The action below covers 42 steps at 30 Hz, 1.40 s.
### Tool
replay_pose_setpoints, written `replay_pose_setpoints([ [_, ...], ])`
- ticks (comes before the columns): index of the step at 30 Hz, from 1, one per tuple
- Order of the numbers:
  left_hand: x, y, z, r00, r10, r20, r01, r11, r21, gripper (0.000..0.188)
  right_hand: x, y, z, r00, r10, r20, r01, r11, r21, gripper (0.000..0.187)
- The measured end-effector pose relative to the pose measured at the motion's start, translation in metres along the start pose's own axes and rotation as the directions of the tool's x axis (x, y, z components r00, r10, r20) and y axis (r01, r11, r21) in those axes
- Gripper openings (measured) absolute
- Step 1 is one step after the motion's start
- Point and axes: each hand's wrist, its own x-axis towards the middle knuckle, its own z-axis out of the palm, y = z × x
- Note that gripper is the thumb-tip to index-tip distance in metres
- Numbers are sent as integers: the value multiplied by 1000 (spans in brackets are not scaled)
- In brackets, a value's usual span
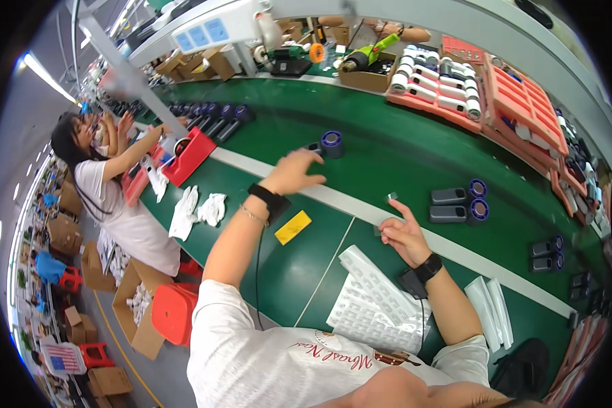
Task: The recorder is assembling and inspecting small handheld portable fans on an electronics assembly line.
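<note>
My left hand [294, 171] reaches over the green belt with its fingers spread. Just beyond its fingertips is a dark handheld device with a purple-ringed round end [331, 143], like a small hair dryer; fingers partly cover its handle, and contact is unclear. My right hand [404, 236] is raised with the index finger pointing up. A small clear sticker [392, 196] clings to that fingertip, and another bit of clear film shows by the thumb. Below this hand lies a white sheet of clear stickers [370, 309]. A yellow card [293, 228] is near my left wrist.
Similar dark devices [449, 206] sit on the belt at right, others at far left. White gloves [184, 212] lie left on the table, white strips [488, 313] at right. Red trays [442, 102] of white parts stand at the back. A co-worker [119, 177] works at left beside a red bin [190, 156].
</note>
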Motion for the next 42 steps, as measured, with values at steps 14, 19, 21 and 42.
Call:
replay_pose_setpoints([
  [14,76,-130,20,919,-364,152,375,925,-51,47,3,-1,-4,999,53,-3,-53,998,19,60],
  [19,54,-199,-11,799,-593,-97,601,787,139,47,3,-4,1,999,42,3,-42,999,-14,62],
  [21,42,-216,-15,776,-603,-187,630,758,169,47,2,-3,1,999,50,-1,-50,999,-16,63],
  [42,45,-223,-4,783,-600,-163,621,768,158,56,3,1,5,999,36,-35,-37,999,-24,56],
])
